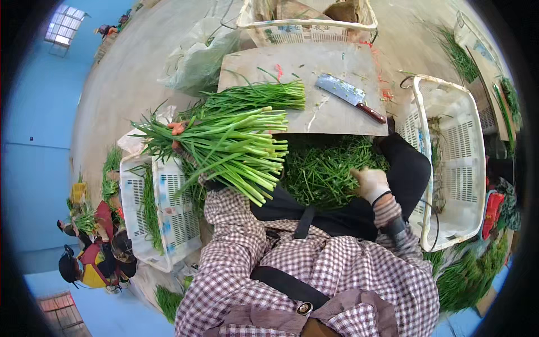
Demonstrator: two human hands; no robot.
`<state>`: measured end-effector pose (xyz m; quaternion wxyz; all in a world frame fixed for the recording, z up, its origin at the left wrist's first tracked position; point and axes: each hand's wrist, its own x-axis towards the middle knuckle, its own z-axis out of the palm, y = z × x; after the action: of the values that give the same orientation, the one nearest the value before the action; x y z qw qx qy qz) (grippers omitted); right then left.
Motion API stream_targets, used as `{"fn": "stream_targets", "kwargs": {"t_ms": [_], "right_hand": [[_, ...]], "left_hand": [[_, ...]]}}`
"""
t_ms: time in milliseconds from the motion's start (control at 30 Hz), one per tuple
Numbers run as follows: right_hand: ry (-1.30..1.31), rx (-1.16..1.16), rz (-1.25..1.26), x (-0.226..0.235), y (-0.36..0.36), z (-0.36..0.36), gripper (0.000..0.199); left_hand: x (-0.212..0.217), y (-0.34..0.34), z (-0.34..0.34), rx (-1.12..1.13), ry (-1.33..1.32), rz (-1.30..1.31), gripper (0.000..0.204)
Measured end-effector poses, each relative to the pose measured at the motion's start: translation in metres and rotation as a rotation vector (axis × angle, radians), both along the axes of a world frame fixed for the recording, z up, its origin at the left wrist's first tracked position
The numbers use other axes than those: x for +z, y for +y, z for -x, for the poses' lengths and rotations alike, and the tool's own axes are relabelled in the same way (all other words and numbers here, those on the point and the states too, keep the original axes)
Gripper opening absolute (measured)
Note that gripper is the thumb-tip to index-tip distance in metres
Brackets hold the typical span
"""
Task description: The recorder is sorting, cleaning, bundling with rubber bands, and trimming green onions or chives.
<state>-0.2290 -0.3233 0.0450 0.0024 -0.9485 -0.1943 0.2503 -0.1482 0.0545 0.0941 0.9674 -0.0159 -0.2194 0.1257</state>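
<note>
My left hand [178,128] is closed around a thick bunch of garlic chives [241,146]. Its leaves trail to the left and the pale cut stems fan out to the right. In a gray-white glove, my right hand [371,183] hangs over loose green trimmings [331,171] piled between my legs. Its fingers are curled in, and whatever they may hold is hidden. Another bundle of chives [258,96] lies on the gray board [269,62] in front of me. A cleaver [341,89] with a brown wooden handle rests on the board's right side, bits of green on its blade.
White plastic crates stand left [164,208], right [449,163] and beyond the board [307,31]. A clear plastic bag [202,56] lies at the far left of the board. More chives [471,275] are heaped at the lower right. Other people [98,253] sit at the left.
</note>
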Motion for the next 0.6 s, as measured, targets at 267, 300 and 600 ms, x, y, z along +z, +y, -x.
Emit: {"fn": "stream_targets", "kwargs": {"t_ms": [267,300,600], "right_hand": [[-0.669,0.231,-0.956,0.108,0.106,-0.035,0.017],[-0.612,0.245,-0.904,0.110,0.115,-0.036,0.016],[-0.028,-0.032,-1.455,0.058,0.105,-0.016,0.010]], "left_hand": [[0.010,0.000,-0.003,0.058,0.043,-0.144,0.041],[0.007,0.005,-0.004,0.039,0.046,-0.154,0.040],[-0.009,-0.004,-0.011,0.069,0.090,-0.257,0.039]]}}
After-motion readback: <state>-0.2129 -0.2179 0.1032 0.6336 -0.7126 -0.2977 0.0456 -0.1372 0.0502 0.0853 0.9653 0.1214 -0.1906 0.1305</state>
